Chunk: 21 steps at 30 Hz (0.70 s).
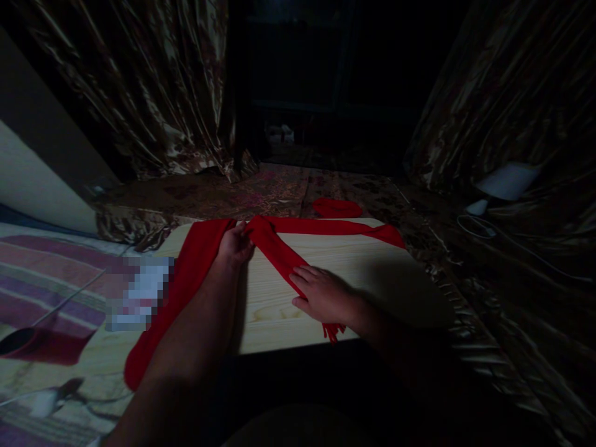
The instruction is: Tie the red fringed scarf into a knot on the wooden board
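Observation:
A long red scarf point(284, 251) lies across a pale wooden table point(274, 310) in dim light. One wide stretch point(186, 273) runs down the left side, and a narrower one point(316, 226) follows the far edge to the right. At the fold near the far edge, my left hand point(235, 245) is closed on the fabric, its fingertips partly hidden. My right hand point(323, 295) rests flat on the diagonal length, fingers stretched out. Below it the scarf's fringe point(333, 332) shows near the table's front edge.
Beyond the table a red cloth piece point(338, 208) lies on a patterned cover point(274, 186). A white lamp point(507, 180) with a cord stands right. Striped bedding point(46, 273), a blurred-out flat item point(139, 295) and a white plug point(44, 402) are left. Curtains point(186, 93) hang behind.

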Tool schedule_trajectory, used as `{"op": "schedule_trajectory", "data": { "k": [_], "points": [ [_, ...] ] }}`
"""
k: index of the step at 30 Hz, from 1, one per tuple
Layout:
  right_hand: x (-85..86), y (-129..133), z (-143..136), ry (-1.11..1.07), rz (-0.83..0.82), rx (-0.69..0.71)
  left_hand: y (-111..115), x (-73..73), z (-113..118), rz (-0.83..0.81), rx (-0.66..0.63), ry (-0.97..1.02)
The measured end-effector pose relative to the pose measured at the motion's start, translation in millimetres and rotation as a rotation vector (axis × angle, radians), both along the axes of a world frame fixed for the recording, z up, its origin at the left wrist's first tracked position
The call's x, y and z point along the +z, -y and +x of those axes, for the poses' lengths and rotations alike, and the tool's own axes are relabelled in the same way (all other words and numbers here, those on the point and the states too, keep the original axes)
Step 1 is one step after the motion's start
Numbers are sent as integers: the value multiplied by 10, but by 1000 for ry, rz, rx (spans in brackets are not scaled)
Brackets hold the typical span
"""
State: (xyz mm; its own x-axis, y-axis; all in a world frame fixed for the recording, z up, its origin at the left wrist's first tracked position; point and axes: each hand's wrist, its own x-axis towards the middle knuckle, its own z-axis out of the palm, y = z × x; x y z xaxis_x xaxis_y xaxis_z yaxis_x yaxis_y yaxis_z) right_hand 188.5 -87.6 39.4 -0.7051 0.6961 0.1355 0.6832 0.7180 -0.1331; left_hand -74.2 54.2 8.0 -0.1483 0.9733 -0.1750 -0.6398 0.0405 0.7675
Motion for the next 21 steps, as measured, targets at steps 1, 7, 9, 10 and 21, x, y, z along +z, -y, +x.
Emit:
{"op": "schedule_trajectory", "data": {
  "k": [1,7,9,10,21],
  "points": [
    [-31,-5,13,7,-3,10,11,7,-12,-13,8,13],
    [58,16,84,22,-49,16,64,78,60,-38,1,30],
    [117,43,109,49,-69,-9,73,98,109,-13,-22,58],
    [142,58,124,64,-78,-24,74,104,129,-4,-30,73],
    [270,151,327,184,-113,-31,20,64,177,16,21,134]
  ]
}}
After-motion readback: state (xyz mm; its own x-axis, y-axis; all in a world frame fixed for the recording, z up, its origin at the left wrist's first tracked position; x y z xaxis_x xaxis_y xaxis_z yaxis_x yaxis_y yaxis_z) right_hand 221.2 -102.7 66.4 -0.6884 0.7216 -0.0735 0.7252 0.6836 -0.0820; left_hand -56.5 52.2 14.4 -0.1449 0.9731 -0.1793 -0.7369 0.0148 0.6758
